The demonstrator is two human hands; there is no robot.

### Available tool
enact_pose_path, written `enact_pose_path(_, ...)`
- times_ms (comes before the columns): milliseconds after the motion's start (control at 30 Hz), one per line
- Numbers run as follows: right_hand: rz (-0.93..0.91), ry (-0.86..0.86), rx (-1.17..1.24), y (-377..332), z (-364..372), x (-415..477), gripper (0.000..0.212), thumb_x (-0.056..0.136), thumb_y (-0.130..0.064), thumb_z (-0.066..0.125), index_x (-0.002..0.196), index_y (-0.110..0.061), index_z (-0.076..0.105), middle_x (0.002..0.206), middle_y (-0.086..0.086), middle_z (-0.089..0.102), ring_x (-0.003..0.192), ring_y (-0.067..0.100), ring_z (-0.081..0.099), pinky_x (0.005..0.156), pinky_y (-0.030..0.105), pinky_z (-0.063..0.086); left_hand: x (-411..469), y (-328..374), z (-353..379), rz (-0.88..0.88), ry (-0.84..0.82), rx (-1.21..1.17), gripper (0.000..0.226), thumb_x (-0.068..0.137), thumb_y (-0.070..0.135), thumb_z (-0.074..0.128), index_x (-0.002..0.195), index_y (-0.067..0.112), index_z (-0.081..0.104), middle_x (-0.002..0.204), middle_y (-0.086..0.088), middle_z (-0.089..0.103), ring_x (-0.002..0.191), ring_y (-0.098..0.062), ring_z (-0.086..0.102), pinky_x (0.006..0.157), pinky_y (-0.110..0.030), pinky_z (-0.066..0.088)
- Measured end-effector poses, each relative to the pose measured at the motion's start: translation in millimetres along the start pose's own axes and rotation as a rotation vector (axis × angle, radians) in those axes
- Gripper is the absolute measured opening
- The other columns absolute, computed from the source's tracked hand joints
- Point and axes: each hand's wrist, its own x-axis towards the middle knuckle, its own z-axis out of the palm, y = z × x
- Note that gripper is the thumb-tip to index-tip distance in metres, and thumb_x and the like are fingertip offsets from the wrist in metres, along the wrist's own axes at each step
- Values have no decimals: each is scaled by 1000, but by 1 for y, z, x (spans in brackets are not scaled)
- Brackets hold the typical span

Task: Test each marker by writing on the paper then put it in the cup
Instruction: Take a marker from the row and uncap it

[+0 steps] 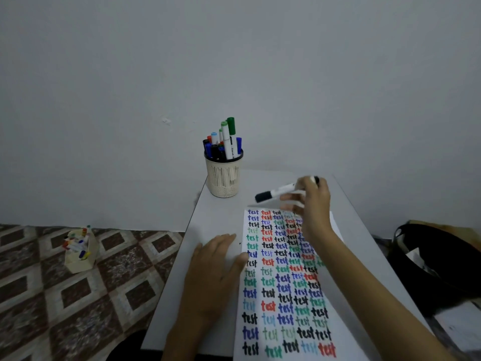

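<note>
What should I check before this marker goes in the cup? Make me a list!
1. Right hand grips the marker firmly: ok.
2. Marker capped: ok, a black cap shows on its end.
3. Cup stands upright: ok.
4. Room left in the cup: cannot tell; the other markers crowd it.
5. Way from marker to cup is free: ok, nothing stands between them.
6. Left hand steadies the paper: ok, it lies flat at the paper's edge.
</note>
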Motion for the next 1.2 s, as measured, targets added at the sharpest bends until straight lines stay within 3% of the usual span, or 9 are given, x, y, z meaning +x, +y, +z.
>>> enact_pose_path(100,51,-212,-70,1,-9,-51,3,95,-6,51,98,-4,51,87,19,66,65,27,66,50,32,55,-3,8,-2,102,6,-68,68,81,73,28,139,37,34,132,24,39,121,13,32,102,-18,32)
enact_pose_path(167,64,-300,-72,2,-12,-80,4,94,-3,51,97,0,53,80,18,67,60,27,64,48,32,54,-4,10,-3,128,6,-66,69,80,74,31,139,37,33,127,24,39,116,15,36,88,-8,32)
enact_pose_path(367,20,-387,-77,5,-11,-108,10,88,-1,62,80,-1,56,73,24,62,51,26,58,44,29,50,-6,12,0,334,60,-5,39,93,55,27,106,29,54,98,10,56,86,-3,49,73,-24,44)
enact_pose_path(500,24,-465,-188,11,-8,-110,23,79,-6,76,79,-2,53,62,19,60,46,22,55,41,25,44,-10,18,-3,366,1,-126,11,94,45,33,89,44,43,82,15,56,76,2,54,63,-12,41)
enact_pose_path(633,47,-513,-138,8,-12,-109,22,82,-6,73,79,-2,52,57,21,56,39,20,46,39,24,38,-15,19,-5,360,-112,-164,27,94,43,31,103,27,51,69,9,60,61,-5,59,55,-15,44)
enact_pose_path(733,99,-562,-77,9,-13,-111,21,84,-5,70,78,-4,50,56,17,52,38,17,43,38,22,33,-18,19,-7,377,-83,-206,36,92,43,33,101,14,54,59,15,59,55,2,58,51,-7,38)
enact_pose_path(833,137,-573,-60,8,-12,-112,22,84,-4,69,76,-6,49,61,18,50,40,16,43,39,22,31,-21,21,-9,374,-99,-239,33,92,42,34,95,15,53,66,23,62,52,3,57,50,-6,37)
enact_pose_path(1000,162,-592,-37,9,-16,-111,26,84,-2,69,72,-7,47,58,12,50,45,16,43,41,22,30,-22,23,-9,369,-113,-280,16,91,45,37,88,34,48,65,16,63,51,-4,59,49,-11,40)
enact_pose_path(1200,134,-640,-50,8,-17,-107,32,81,-1,72,66,-14,46,56,6,48,47,19,42,43,27,31,-21,27,-10,357,-146,-335,31,89,43,38,96,17,52,68,22,65,54,3,60,51,-5,39)
